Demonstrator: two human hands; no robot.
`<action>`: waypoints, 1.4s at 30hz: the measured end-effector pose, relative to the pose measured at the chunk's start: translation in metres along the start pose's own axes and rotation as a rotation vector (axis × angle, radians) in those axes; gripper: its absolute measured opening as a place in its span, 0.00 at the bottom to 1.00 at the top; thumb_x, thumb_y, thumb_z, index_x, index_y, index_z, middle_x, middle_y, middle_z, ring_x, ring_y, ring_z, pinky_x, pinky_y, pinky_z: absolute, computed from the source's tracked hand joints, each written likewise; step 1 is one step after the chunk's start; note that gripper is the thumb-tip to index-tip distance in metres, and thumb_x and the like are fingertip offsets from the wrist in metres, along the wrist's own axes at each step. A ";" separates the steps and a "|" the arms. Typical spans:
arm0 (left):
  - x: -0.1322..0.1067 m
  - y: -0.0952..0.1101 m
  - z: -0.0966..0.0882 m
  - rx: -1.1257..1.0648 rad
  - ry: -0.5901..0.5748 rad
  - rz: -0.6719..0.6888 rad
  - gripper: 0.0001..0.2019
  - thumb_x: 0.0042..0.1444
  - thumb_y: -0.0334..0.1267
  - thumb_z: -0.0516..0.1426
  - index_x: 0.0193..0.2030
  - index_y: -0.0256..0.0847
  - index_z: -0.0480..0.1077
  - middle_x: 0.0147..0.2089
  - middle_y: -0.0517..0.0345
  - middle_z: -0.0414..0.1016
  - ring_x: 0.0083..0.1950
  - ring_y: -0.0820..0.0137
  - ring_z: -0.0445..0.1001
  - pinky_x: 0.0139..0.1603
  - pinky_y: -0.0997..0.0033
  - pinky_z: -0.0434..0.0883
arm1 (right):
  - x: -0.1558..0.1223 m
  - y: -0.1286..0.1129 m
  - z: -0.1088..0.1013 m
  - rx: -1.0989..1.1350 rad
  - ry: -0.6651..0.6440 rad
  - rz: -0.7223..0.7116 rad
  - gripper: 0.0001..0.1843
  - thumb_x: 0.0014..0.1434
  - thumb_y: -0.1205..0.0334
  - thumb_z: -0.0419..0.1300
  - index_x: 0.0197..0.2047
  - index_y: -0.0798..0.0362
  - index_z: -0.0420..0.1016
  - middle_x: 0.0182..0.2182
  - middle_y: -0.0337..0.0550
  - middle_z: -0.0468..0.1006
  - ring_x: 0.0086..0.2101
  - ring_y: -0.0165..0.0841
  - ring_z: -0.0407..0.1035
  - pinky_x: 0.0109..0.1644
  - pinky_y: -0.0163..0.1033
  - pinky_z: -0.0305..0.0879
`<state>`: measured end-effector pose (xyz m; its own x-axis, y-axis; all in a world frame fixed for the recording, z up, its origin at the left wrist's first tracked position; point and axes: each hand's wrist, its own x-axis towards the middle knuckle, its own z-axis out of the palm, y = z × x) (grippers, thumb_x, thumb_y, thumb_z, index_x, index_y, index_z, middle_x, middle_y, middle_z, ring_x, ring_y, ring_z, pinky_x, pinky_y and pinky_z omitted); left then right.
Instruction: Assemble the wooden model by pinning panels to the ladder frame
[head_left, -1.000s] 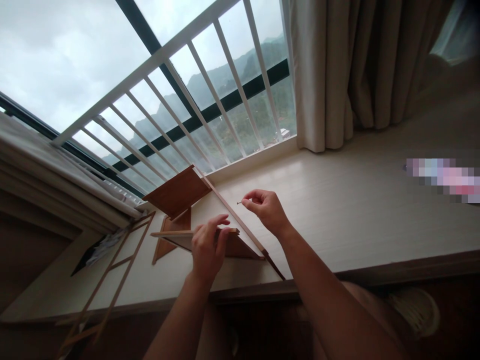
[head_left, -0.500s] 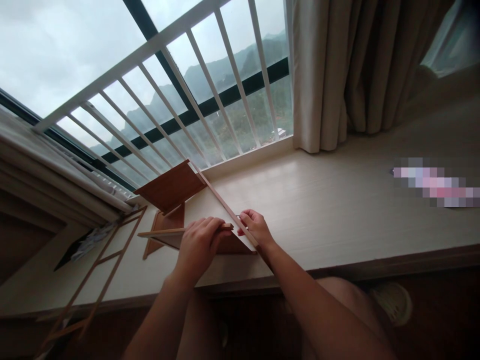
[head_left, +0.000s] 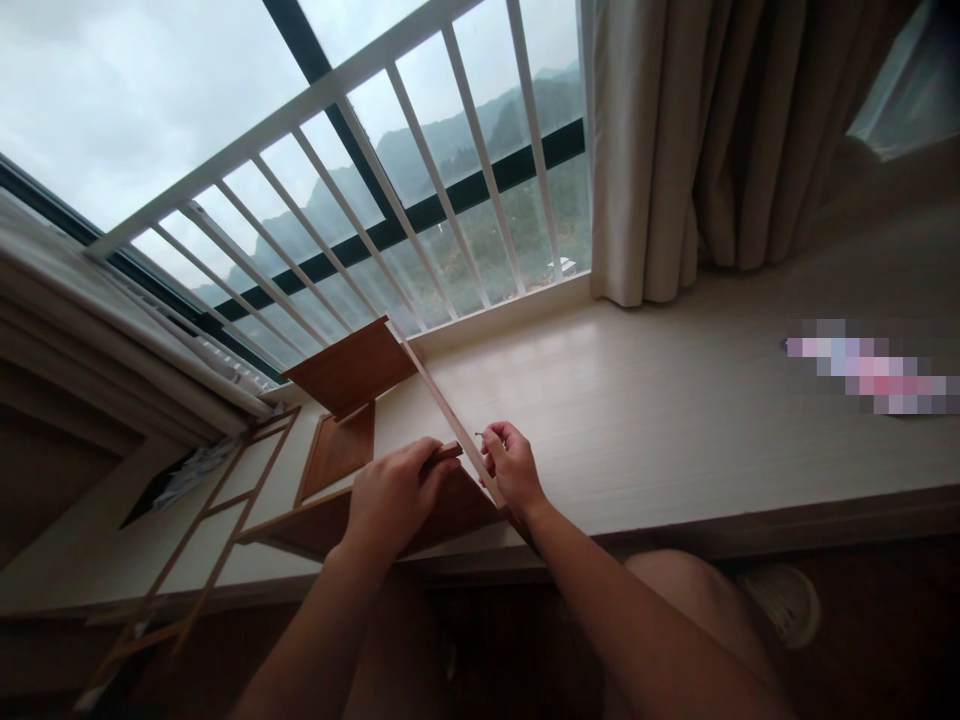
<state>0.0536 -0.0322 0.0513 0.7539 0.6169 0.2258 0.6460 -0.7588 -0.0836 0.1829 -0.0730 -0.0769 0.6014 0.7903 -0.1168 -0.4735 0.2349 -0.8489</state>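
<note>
My left hand [head_left: 394, 490] is closed around the edge of a brown wooden board [head_left: 289, 530], whose right end sits close to a long wooden rail [head_left: 450, 405]. On the other side of that rail is my right hand [head_left: 511, 468], with thumb and fingers pinched on a small thin screw [head_left: 480, 434]. The rail slants from near the window down toward my right wrist. A wooden panel [head_left: 352, 372] joins the rail's far end. Another brown panel [head_left: 337, 452] lies behind the held board. My fingers hide part of the board's near end.
A ladder-like wooden frame [head_left: 214, 510] leans over the left part of the pale window ledge [head_left: 637, 400]. Papers [head_left: 191, 475] lie beyond it. White railing [head_left: 322, 90] and a beige curtain [head_left: 645, 150] border the ledge. A blurred pinkish item [head_left: 877, 370] lies at right.
The left end of the held board has swung down toward me, uncovering more of the panel behind. My right hand has shifted slightly, and the screw shows more clearly. The view has moved slightly.
</note>
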 end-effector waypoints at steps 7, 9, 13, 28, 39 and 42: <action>-0.001 0.001 -0.011 0.028 -0.041 0.045 0.17 0.55 0.56 0.50 0.36 0.50 0.73 0.33 0.62 0.78 0.33 0.75 0.73 0.32 0.74 0.52 | -0.002 0.000 0.001 -0.014 0.078 -0.025 0.20 0.55 0.46 0.54 0.41 0.55 0.62 0.27 0.36 0.68 0.20 0.19 0.62 0.22 0.25 0.61; 0.000 0.003 -0.012 0.029 -0.060 0.069 0.16 0.56 0.55 0.49 0.35 0.48 0.72 0.34 0.62 0.78 0.34 0.75 0.74 0.32 0.74 0.52 | -0.002 0.001 0.001 -0.004 0.068 -0.015 0.20 0.56 0.46 0.54 0.41 0.55 0.61 0.31 0.37 0.70 0.22 0.19 0.63 0.24 0.26 0.64; 0.002 0.007 -0.010 0.051 -0.079 0.089 0.16 0.58 0.54 0.47 0.37 0.49 0.70 0.35 0.63 0.79 0.34 0.74 0.74 0.31 0.74 0.49 | -0.002 0.003 0.003 0.008 -0.022 0.027 0.21 0.55 0.45 0.52 0.41 0.55 0.60 0.32 0.37 0.70 0.18 0.19 0.62 0.20 0.28 0.62; -0.020 0.005 -0.014 -0.002 -0.106 0.112 0.15 0.60 0.51 0.45 0.40 0.49 0.69 0.37 0.63 0.78 0.36 0.75 0.74 0.34 0.75 0.54 | -0.017 0.016 0.016 -0.018 0.003 -0.001 0.20 0.58 0.44 0.49 0.41 0.53 0.59 0.22 0.33 0.59 0.18 0.20 0.51 0.18 0.26 0.49; -0.022 0.002 -0.019 -0.057 -0.148 0.068 0.17 0.60 0.52 0.44 0.40 0.47 0.68 0.40 0.64 0.78 0.41 0.76 0.73 0.36 0.76 0.53 | -0.028 0.022 0.022 -0.047 0.058 -0.061 0.20 0.58 0.44 0.50 0.41 0.54 0.61 0.21 0.34 0.60 0.20 0.22 0.52 0.20 0.27 0.48; -0.017 0.000 -0.019 -0.062 -0.148 0.077 0.17 0.60 0.52 0.44 0.39 0.47 0.69 0.40 0.63 0.78 0.40 0.76 0.73 0.36 0.75 0.53 | -0.026 0.024 0.023 -0.054 0.077 -0.090 0.20 0.58 0.45 0.50 0.41 0.54 0.61 0.22 0.35 0.62 0.20 0.22 0.53 0.21 0.27 0.49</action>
<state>0.0384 -0.0468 0.0657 0.8133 0.5770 0.0750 0.5804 -0.8136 -0.0343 0.1414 -0.0746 -0.0824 0.6888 0.7209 -0.0763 -0.3814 0.2709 -0.8838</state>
